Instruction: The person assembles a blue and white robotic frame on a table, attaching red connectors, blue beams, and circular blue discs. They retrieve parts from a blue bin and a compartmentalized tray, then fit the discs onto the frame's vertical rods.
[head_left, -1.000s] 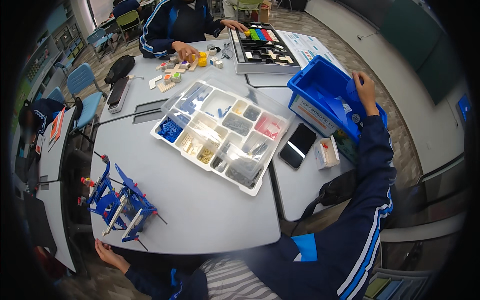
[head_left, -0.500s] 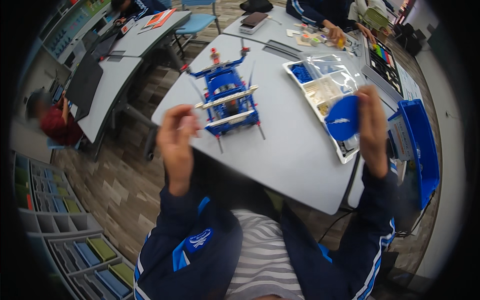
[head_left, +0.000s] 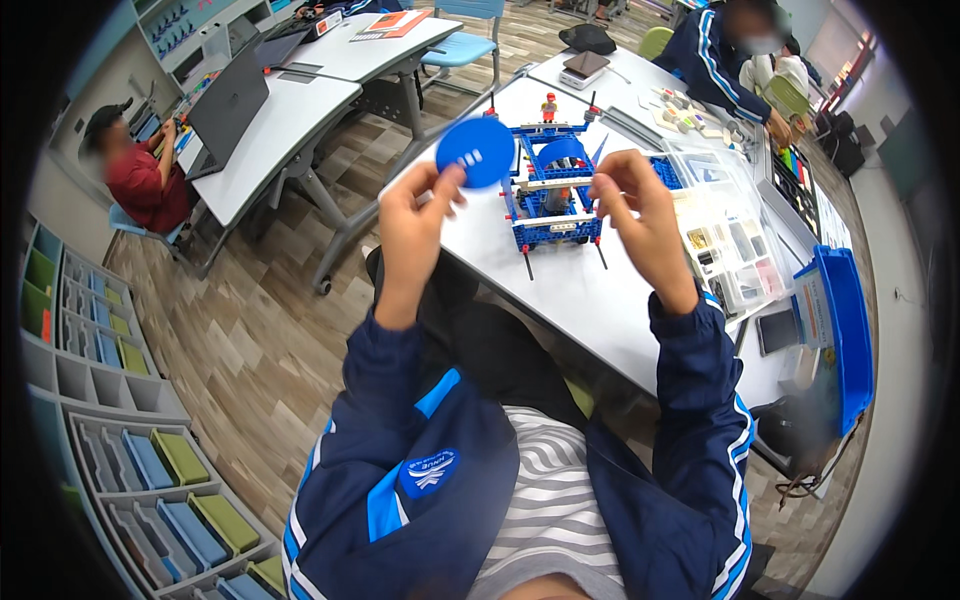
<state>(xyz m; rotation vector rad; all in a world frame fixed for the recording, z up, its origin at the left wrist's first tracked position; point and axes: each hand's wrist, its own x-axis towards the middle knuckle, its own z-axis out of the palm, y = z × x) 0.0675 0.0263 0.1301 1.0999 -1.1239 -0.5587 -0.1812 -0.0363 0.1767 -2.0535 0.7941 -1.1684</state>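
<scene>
My left hand (head_left: 418,225) grips a flat, round blue disc (head_left: 472,150) near its lower edge, thumb and fingers closed on it. The disc is held up at the left side of a blue brick-built model (head_left: 552,225) with white beams, black rods and red end pieces. A small red-topped figure (head_left: 549,107) stands at the model's far end. Beside the model's right side is my right hand (head_left: 645,220), its fingers loosely bent and apart, with nothing visible in them. I cannot tell whether its fingertips touch the model.
To the right lies a parts tray (head_left: 715,265) with its clear lid (head_left: 745,230) over it. A blue bin (head_left: 845,335) stands beyond it at the table's right edge. Across the table (head_left: 460,235), a person in a blue jacket (head_left: 715,60) handles parts; another person in red (head_left: 150,185) sits at left.
The blue disc has passed from my right hand to my left and moved leftward. My right hand has come in beside the model. The view has shifted, and the clear lid now covers the tray.
</scene>
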